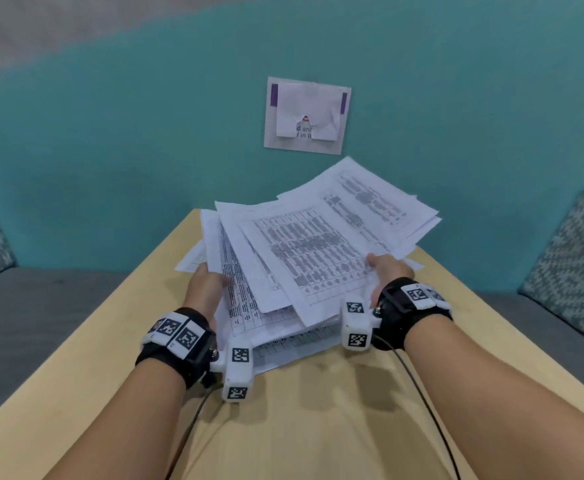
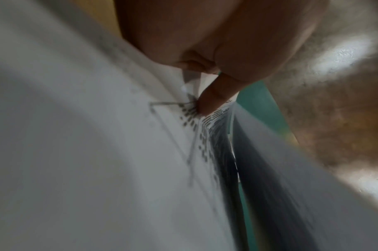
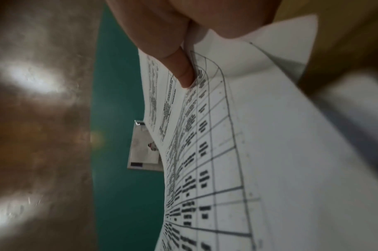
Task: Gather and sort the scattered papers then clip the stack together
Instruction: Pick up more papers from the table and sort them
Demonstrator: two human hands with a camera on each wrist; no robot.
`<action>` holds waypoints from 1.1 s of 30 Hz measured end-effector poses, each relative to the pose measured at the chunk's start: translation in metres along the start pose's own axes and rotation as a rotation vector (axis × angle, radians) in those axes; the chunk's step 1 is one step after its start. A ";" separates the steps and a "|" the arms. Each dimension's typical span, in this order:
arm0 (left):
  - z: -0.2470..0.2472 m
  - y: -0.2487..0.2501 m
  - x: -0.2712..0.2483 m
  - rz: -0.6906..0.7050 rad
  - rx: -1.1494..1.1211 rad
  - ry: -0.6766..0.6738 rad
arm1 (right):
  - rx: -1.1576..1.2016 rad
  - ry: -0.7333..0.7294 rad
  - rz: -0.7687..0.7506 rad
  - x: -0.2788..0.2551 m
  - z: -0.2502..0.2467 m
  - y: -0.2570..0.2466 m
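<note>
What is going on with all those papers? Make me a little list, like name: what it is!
papers: a messy, fanned-out stack of printed table sheets, edges not lined up
left hand: grips the stack's left side, thumb on top
right hand: grips the stack's right side, thumb on top
table: light wood, under the stack
wall: teal, with a sign stuck on it
clip: none in view
step: sheets gathered, not yet squared or clipped
</note>
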State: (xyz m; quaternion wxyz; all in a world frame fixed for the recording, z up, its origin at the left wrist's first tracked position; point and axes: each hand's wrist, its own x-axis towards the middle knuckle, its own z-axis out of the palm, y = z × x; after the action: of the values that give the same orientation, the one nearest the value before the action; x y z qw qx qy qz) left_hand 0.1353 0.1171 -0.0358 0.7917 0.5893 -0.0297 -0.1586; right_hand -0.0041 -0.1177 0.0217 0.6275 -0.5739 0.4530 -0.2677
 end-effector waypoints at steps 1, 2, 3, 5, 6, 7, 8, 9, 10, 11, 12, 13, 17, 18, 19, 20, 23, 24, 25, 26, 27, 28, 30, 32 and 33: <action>-0.001 -0.002 0.002 -0.030 -0.042 -0.003 | -0.002 -0.017 -0.017 -0.001 0.007 0.008; -0.006 -0.014 0.022 -0.092 -0.106 -0.014 | 0.008 -0.021 -0.018 -0.004 0.013 0.014; -0.011 -0.024 0.039 -0.152 -0.164 -0.029 | 0.027 -0.017 -0.014 -0.005 0.019 0.020; -0.007 -0.011 0.019 -0.209 -0.163 -0.024 | 0.100 -0.005 0.007 -0.006 0.030 0.028; -0.005 -0.003 0.007 -0.157 -0.114 0.012 | 0.122 -0.004 0.013 -0.007 0.034 0.031; -0.002 0.005 -0.006 -0.053 -0.056 0.046 | 0.122 -0.013 0.019 -0.008 0.038 0.032; -0.003 0.004 -0.005 -0.012 0.019 0.091 | 0.116 -0.026 0.031 -0.007 0.041 0.034; -0.003 0.001 -0.006 -0.009 0.048 0.086 | 0.116 -0.041 0.047 -0.008 0.042 0.035; -0.005 0.000 -0.005 -0.027 0.073 0.071 | 0.116 -0.059 0.065 -0.009 0.042 0.035; -0.007 -0.002 -0.006 -0.046 0.112 0.063 | 0.108 -0.078 0.090 -0.009 0.043 0.035; -0.009 -0.002 -0.005 -0.073 0.180 0.066 | 0.085 -0.102 0.114 -0.008 0.043 0.035; -0.012 -0.001 -0.006 -0.100 0.254 0.061 | 0.049 -0.130 0.137 -0.008 0.044 0.035; -0.024 0.002 0.002 -0.159 0.444 0.021 | -0.082 -0.201 0.137 -0.002 0.038 0.042; -0.025 0.003 0.005 -0.162 0.470 0.004 | -0.077 -0.217 0.145 0.000 0.035 0.045; -0.027 0.003 0.007 -0.177 0.482 -0.004 | -0.078 -0.237 0.155 0.001 0.032 0.047; -0.028 0.002 0.011 -0.183 0.491 -0.007 | -0.096 -0.265 0.168 0.001 0.028 0.050; -0.032 -0.007 0.031 -0.118 0.504 -0.045 | -0.242 -0.355 0.183 0.003 0.020 0.056; -0.032 -0.007 0.031 -0.087 0.501 -0.066 | -0.279 -0.367 0.189 0.004 0.019 0.056; -0.029 -0.004 0.025 -0.043 0.473 -0.066 | -0.303 -0.381 0.194 0.004 0.018 0.055; -0.027 -0.002 0.022 -0.013 0.432 -0.074 | -0.321 -0.384 0.196 0.004 0.017 0.054; -0.027 -0.001 0.020 0.016 0.392 -0.058 | -0.324 -0.381 0.200 0.004 0.016 0.053; -0.025 0.002 0.015 0.043 0.356 -0.062 | -0.318 -0.370 0.195 0.005 0.015 0.052; -0.025 0.005 0.015 0.093 0.275 -0.053 | -0.255 -0.332 0.160 0.010 0.013 0.053; -0.027 0.009 0.015 0.147 0.203 -0.060 | -0.162 -0.286 0.146 0.015 0.011 0.055; -0.026 0.012 0.014 0.169 0.178 -0.061 | -0.110 -0.255 0.135 0.020 0.011 0.056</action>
State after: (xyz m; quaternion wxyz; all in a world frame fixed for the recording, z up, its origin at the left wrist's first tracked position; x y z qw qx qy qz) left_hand 0.1576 0.1402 -0.0344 0.7456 0.6475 -0.1170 -0.1059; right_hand 0.0039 -0.1184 -0.0381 0.6640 -0.6050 0.4214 -0.1247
